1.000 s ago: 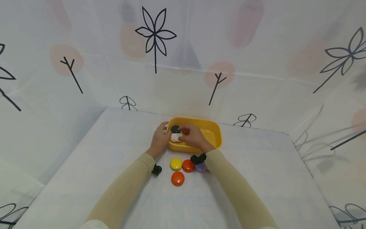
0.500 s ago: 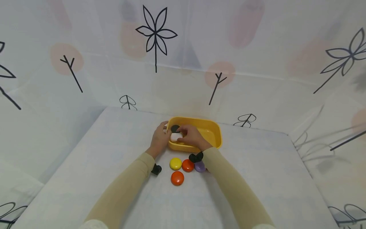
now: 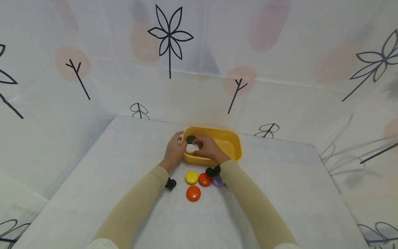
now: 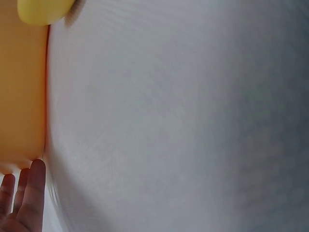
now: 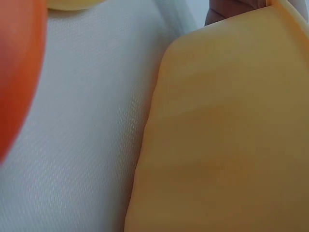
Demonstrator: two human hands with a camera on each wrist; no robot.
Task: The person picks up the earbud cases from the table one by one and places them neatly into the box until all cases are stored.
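Observation:
A yellow plastic tray (image 3: 231, 152) stands at the back of the table, with a rounded white piece (image 3: 191, 149) and a black disc (image 3: 191, 139) in its left end. My left hand (image 3: 174, 151) grips the tray's left wall, thumb over the rim; the left wrist view shows its fingertips (image 4: 37, 169) against the outside. Reaching over the front rim, my right hand (image 3: 209, 148) pinches the right side of the white piece between thumb and fingers. The black disc lies just behind, partly covered by those fingers.
In front of the tray sit a yellow disc (image 3: 191, 177), two orange-red discs, one beside it (image 3: 205, 180) and one nearer me (image 3: 193, 193), and a purple disc (image 3: 218, 181) partly under my right wrist. Patterned cloth (image 3: 199, 97) rises right behind the tray.
My right fingers have shifted slightly left over the white piece and black disc. The left hand keeps its grip on the tray, which stays in place.

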